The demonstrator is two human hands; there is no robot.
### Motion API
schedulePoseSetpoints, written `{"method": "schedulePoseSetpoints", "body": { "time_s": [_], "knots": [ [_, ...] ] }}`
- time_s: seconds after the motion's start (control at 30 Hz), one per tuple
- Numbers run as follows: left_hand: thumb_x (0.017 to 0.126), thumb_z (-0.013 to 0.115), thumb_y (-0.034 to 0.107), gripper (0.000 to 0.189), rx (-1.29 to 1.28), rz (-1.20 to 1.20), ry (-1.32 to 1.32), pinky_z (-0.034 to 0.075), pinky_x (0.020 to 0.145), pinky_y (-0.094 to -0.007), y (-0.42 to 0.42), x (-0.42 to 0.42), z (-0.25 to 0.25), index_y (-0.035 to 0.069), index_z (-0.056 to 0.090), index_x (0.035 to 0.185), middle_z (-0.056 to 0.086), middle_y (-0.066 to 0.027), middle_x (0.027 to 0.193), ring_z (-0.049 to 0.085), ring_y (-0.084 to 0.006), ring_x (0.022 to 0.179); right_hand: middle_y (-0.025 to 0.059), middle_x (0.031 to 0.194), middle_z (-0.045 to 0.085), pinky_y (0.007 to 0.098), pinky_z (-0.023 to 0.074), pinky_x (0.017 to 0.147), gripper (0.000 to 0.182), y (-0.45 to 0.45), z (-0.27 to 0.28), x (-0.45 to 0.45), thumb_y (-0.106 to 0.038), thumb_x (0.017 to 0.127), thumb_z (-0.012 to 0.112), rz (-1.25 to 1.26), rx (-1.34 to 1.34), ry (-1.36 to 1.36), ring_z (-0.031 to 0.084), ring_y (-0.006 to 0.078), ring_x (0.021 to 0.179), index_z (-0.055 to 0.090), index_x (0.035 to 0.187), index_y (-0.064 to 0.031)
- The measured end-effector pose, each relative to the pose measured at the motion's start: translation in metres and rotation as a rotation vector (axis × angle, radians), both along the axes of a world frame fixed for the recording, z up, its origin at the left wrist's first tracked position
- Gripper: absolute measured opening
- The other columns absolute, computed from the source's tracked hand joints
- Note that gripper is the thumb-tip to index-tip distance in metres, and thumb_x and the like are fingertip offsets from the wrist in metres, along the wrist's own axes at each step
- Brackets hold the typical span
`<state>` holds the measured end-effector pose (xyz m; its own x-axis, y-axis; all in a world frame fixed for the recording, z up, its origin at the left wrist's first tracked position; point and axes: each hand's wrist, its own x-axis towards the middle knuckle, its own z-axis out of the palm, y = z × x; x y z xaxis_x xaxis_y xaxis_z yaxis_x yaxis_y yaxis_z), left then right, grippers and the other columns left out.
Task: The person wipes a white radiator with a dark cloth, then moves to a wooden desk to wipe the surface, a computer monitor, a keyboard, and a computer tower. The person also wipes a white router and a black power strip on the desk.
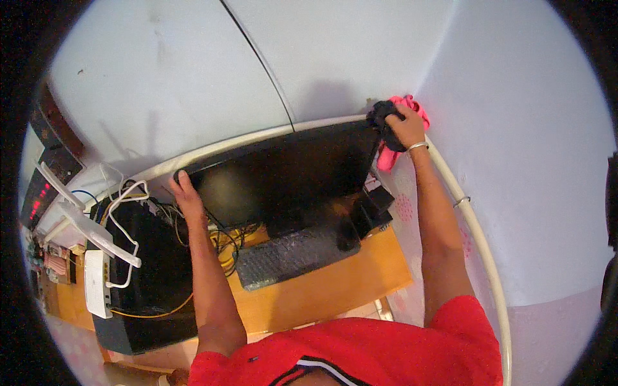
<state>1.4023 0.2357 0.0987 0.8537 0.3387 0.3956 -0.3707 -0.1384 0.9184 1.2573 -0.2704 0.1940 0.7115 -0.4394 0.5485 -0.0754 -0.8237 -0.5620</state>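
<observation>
A black flat-screen monitor [285, 173] stands at the back of a wooden desk, its screen dark. My left hand [189, 200] grips the monitor's upper left corner, thumb at the front edge. At the opposite upper corner, my right hand [406, 126] holds a bunched black cloth [386, 113] against or close to the frame. Bright pink fabric [386, 157] hangs behind and below that hand. Below the screen lies a dark keyboard [299, 255] that looks wrapped in clear plastic.
A black computer tower [149, 260] stands left, with a white router [98, 283] and its antennas on it. Tangled cables [229, 243] lie between tower and keyboard. Small black boxes [372, 212] sit right on the wooden desk [328, 296]. A cream pipe [483, 260] follows the wall.
</observation>
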Motion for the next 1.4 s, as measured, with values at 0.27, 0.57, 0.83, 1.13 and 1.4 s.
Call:
{"method": "schedulePoseSetpoints", "body": {
  "time_s": [0.27, 0.57, 0.83, 1.13, 1.4],
  "knots": [
    [0.101, 0.045, 0.041, 0.047, -0.039, -0.004, 0.081, 0.039, 0.097, -0.0357, 0.003, -0.014, 0.020, 0.004, 0.045, 0.129, 0.053, -0.0141, 0.124, 0.051, -0.0251, 0.109, 0.0074, 0.076, 0.066, 0.0346, 0.0546, 0.064, 0.021, -0.020, -0.119, 0.011, -0.026, 0.075, 0.062, 0.128, 1.335, 0.072, 0.064, 0.0243, 0.064, 0.063, 0.085, -0.0076],
    [0.098, 0.048, 0.043, 0.061, -0.059, -0.042, 0.206, 0.038, 0.103, -0.0379, 0.008, -0.020, 0.026, 0.006, 0.033, 0.143, 0.046, -0.0138, 0.137, 0.049, -0.0272, 0.120, 0.0110, 0.082, 0.064, 0.0436, 0.0530, 0.069, 0.033, 0.007, -0.125, 0.011, -0.025, 0.074, 0.064, -0.112, 1.165, -0.089, 0.064, 0.0280, 0.072, 0.062, 0.097, -0.0020],
    [0.094, 0.052, 0.044, 0.066, -0.210, -0.271, 0.224, 0.038, 0.103, -0.0410, 0.007, -0.028, 0.045, 0.005, 0.034, 0.144, 0.047, -0.0144, 0.137, 0.048, -0.0284, 0.122, 0.0197, 0.101, 0.056, 0.0447, 0.0453, 0.085, 0.032, 0.110, -0.070, 0.006, -0.012, 0.076, 0.063, -0.269, 0.128, -0.618, 0.056, 0.0359, 0.094, 0.057, 0.103, 0.0031],
    [0.094, 0.051, 0.051, 0.065, -0.417, -0.460, 0.278, 0.031, 0.109, -0.0390, 0.029, -0.007, 0.028, 0.004, 0.045, 0.139, 0.049, -0.0094, 0.139, 0.046, -0.0266, 0.125, 0.0282, 0.123, 0.045, 0.0519, 0.0376, 0.099, 0.047, 0.310, -0.080, 0.049, -0.013, 0.067, 0.070, -0.080, 0.115, -0.533, 0.045, 0.0454, 0.113, 0.058, 0.112, -0.0036],
    [0.098, 0.035, 0.060, 0.071, -0.531, -0.582, 0.546, 0.040, 0.102, -0.0361, 0.030, -0.032, 0.063, 0.002, 0.047, 0.138, 0.051, -0.0096, 0.138, 0.053, -0.0231, 0.119, 0.0209, 0.126, 0.047, 0.0501, 0.0439, 0.090, 0.042, 0.434, -0.098, 0.059, -0.009, 0.065, 0.071, 0.316, -0.088, -0.300, 0.045, 0.0424, 0.110, 0.063, 0.106, -0.0145]
  ]
}}
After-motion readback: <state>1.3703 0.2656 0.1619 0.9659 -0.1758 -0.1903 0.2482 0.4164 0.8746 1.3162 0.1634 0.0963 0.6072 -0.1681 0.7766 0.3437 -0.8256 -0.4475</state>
